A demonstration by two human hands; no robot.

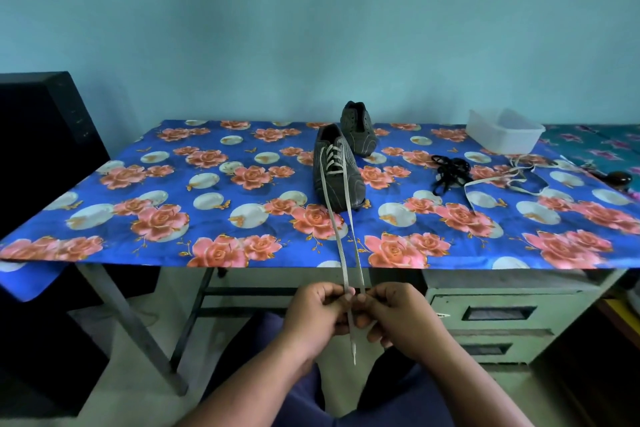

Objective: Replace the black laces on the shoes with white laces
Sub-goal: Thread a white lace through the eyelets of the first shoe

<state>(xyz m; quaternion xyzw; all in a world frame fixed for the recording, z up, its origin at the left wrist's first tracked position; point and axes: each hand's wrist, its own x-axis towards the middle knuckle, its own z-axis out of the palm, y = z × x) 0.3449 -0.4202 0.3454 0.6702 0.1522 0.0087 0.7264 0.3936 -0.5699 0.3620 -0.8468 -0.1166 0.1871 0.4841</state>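
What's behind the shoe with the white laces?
A second dark shoe stands just behind the laced shoe, with no lace visible. Its lower front is hidden by the nearer shoe.

1. Plain turquoise painted wall (pixel 311 17) behind, evenly and softly lit.
2. Metal-legged table (pixel 131 322) against it, covered by a blue cloth with pink roses and white discs (pixel 180 184).
3. Pale green metal drawer unit (pixel 498 315) under the right side, two dark handle slots showing.
4. Large black box-shaped object (pixel 41 135) at left, details too dark to tell.
5. Teal floral-patterned surface (pixel 595 146) at far right.
6. Light-coloured floor (pixel 114 392) below.
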